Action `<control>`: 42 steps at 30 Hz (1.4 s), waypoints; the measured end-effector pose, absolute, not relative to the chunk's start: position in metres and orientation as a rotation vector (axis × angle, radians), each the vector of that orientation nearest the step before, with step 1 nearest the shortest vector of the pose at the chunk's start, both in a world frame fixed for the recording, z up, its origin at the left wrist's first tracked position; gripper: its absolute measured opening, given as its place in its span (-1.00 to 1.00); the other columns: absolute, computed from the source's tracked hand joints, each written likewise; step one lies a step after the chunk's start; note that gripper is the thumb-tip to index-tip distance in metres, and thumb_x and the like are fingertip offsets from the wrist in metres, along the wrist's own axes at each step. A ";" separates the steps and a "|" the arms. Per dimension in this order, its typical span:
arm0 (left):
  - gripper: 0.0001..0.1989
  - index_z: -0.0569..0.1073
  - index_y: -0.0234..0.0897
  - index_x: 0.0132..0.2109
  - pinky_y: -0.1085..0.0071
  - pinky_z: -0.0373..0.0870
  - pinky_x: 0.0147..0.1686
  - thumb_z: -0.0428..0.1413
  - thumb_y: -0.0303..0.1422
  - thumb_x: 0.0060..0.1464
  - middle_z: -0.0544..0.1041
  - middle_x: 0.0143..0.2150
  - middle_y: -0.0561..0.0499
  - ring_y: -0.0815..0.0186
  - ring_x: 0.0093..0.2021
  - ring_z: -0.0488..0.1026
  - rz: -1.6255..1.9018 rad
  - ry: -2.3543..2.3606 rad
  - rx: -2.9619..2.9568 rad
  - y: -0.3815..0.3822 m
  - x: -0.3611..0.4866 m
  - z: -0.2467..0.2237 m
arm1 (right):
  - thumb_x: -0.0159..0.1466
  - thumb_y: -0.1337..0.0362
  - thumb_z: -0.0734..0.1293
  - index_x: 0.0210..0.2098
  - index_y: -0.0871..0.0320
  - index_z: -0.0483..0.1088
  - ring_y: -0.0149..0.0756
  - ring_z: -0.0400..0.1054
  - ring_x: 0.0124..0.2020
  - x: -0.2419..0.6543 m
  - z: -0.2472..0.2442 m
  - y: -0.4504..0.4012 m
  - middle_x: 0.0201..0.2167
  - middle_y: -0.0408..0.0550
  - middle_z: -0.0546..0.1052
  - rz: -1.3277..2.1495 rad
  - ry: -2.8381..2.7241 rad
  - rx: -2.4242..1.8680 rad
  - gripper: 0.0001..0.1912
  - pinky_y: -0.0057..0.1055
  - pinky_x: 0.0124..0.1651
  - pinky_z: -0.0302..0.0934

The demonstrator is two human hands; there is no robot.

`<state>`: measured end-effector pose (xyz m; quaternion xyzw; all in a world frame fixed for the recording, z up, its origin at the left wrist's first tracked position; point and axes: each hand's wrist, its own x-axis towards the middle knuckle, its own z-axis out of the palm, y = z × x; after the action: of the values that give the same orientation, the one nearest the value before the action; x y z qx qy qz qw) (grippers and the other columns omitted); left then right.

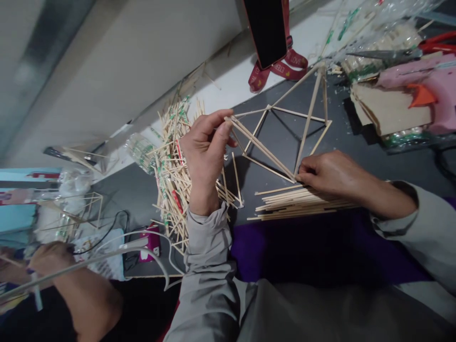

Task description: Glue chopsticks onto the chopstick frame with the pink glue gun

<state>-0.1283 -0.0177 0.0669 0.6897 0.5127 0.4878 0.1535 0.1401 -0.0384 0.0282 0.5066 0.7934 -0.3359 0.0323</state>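
Note:
A frame of thin wooden sticks, joined into triangles, stands on the dark table in front of me. My left hand pinches its left upper corner between thumb and fingers, where several sticks meet. At the near lower corner, my right hand is closed, thumb against curled fingers, at the stick ends. Loose wooden sticks lie side by side just below the frame, partly under my right hand. Left of my left wrist spreads a heap of sticks, some in green-printed wrappers.
A pink glue gun and red-handled scissors lie at the right over cardboard and bagged sticks. A phone with a red lanyard is at the back. A co-worker's hand is at left, near another stick frame.

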 end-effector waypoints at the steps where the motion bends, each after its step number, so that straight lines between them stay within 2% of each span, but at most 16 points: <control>1: -0.86 0.62 -0.08 -0.05 0.38 0.28 -0.56 0.21 -0.29 0.27 0.58 -0.22 0.06 0.45 -0.51 0.50 1.398 1.475 1.974 -0.018 -0.127 0.067 | 0.22 0.16 0.20 -0.46 0.10 0.43 -0.28 0.30 -0.44 0.140 0.028 -0.039 -0.47 -0.06 0.53 -1.028 2.440 1.561 -0.75 -0.36 -0.36 -0.06; 10: -0.88 0.61 -0.02 -0.08 0.40 0.34 -0.53 0.19 -0.27 0.28 0.58 -0.20 0.08 0.44 -0.51 0.49 1.372 1.518 1.965 -0.020 -0.125 0.069 | 0.24 0.16 0.19 -0.42 0.11 0.47 -0.26 0.32 -0.43 0.141 0.025 -0.038 -0.46 -0.02 0.55 -0.980 2.473 1.542 -0.73 -0.36 -0.36 -0.07; 20: -0.84 0.61 -0.18 -0.05 0.39 0.18 -0.62 0.23 -0.27 0.26 0.56 -0.28 0.03 0.46 -0.54 0.46 1.405 1.434 1.970 -0.014 -0.130 0.066 | 0.26 0.17 0.22 -0.43 0.12 0.46 -0.29 0.33 -0.44 0.142 0.027 -0.037 -0.44 -0.03 0.56 -1.031 2.481 1.545 -0.75 -0.37 -0.36 -0.02; 27: -0.85 0.60 -0.02 -0.07 0.37 0.27 -0.60 0.25 -0.18 0.23 0.60 -0.18 0.07 0.44 -0.49 0.50 1.379 1.510 1.829 -0.018 -0.129 0.067 | 0.26 0.14 0.22 -0.42 0.11 0.45 -0.26 0.32 -0.42 0.142 0.031 -0.038 -0.44 -0.03 0.55 -1.045 2.474 1.560 -0.75 -0.36 -0.35 -0.04; 31: -0.84 0.62 -0.08 -0.06 0.39 0.27 -0.60 0.25 -0.22 0.24 0.60 -0.21 0.06 0.48 -0.54 0.47 1.426 1.429 1.888 -0.016 -0.128 0.066 | 0.27 0.13 0.21 -0.39 0.11 0.47 -0.26 0.31 -0.42 0.142 0.028 -0.038 -0.44 -0.02 0.55 -1.028 2.484 1.566 -0.73 -0.36 -0.35 -0.04; 35: -0.87 0.64 -0.04 -0.08 0.36 0.30 -0.56 0.26 -0.26 0.23 0.61 -0.21 0.05 0.44 -0.51 0.49 1.434 1.447 1.840 -0.017 -0.125 0.069 | 0.27 0.15 0.23 -0.39 0.13 0.49 -0.30 0.30 -0.44 0.146 0.024 -0.032 -0.47 -0.04 0.53 -1.063 2.555 1.480 -0.73 -0.38 -0.37 -0.04; 39: -0.85 0.64 -0.11 -0.07 0.41 0.27 -0.60 0.27 -0.27 0.23 0.63 -0.22 0.04 0.45 -0.53 0.49 1.439 1.446 1.859 -0.017 -0.124 0.069 | 0.25 0.20 0.24 -0.42 0.12 0.48 -0.36 0.31 -0.47 0.150 0.021 -0.028 -0.51 -0.11 0.52 -1.163 2.590 1.417 -0.77 -0.42 -0.38 -0.03; 42: -0.85 0.64 -0.08 -0.08 0.42 0.26 -0.61 0.28 -0.24 0.22 0.62 -0.23 0.05 0.46 -0.53 0.48 1.445 1.442 1.875 -0.015 -0.126 0.068 | 0.25 0.19 0.24 -0.43 0.11 0.48 -0.37 0.31 -0.48 0.150 0.021 -0.029 -0.51 -0.12 0.52 -1.170 2.594 1.425 -0.76 -0.42 -0.39 -0.04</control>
<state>-0.1259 -0.0154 0.0676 0.6649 0.5113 0.5125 0.1839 0.1497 -0.0291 0.0211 0.4476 0.8149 -0.3676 -0.0203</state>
